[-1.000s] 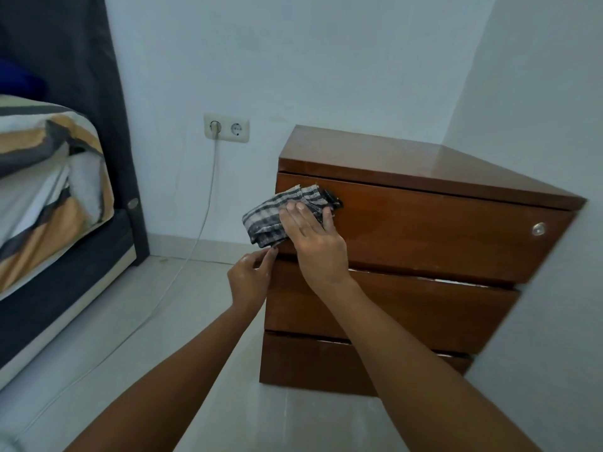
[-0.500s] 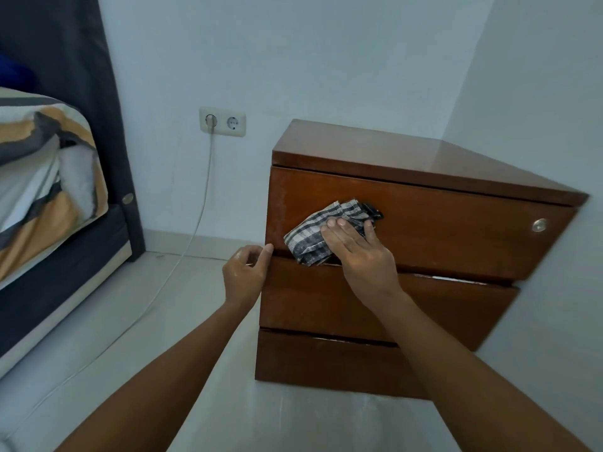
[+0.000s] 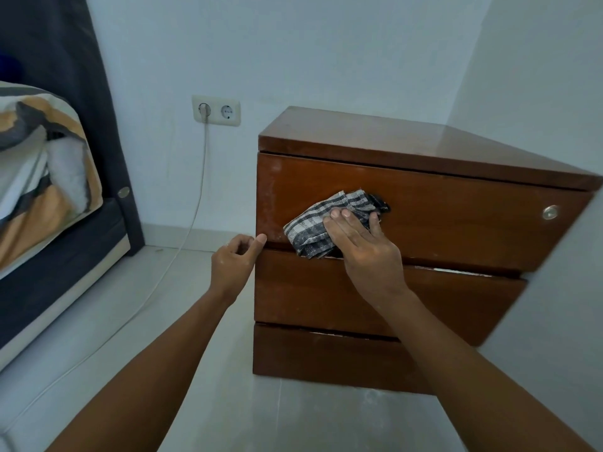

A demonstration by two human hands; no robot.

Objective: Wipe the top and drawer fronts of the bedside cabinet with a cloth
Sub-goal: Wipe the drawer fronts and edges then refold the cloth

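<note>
One bedside cabinet [image 3: 424, 151] of brown wood was seen in the corner of the room, and three drawer fronts were counted on it: the top drawer front [image 3: 456, 220], a middle drawer front [image 3: 310, 288] and a bottom drawer front [image 3: 326, 357]. One round metal knob [image 3: 550, 212] was fixed near the right end of the top front. One checked cloth [image 3: 313, 228], crumpled and folded, was pressed flat against the lower left part of the top drawer front, its lower edge reaching the gap above the middle front. Two hands were in view. The right hand [image 3: 362, 243] was laid over the cloth with its fingers [image 3: 339, 214] held close together and nearly straight, pushing the fabric against the wood, while the thumb was set out to the right on the cloth's dark edge. The left hand [image 3: 233, 261] was held at the cabinet's left front corner with its fingers loosely curled and nothing gripped; only its thumb tip was touching the corner edge at the seam between the top and middle fronts. One double wall socket [image 3: 216, 110] was mounted to the left of the cabinet, with one white cable [image 3: 192, 216] plugged into its left outlet and trailing down across the floor. One bed [image 3: 49, 197] with striped bedding was seen at the far left.
</note>
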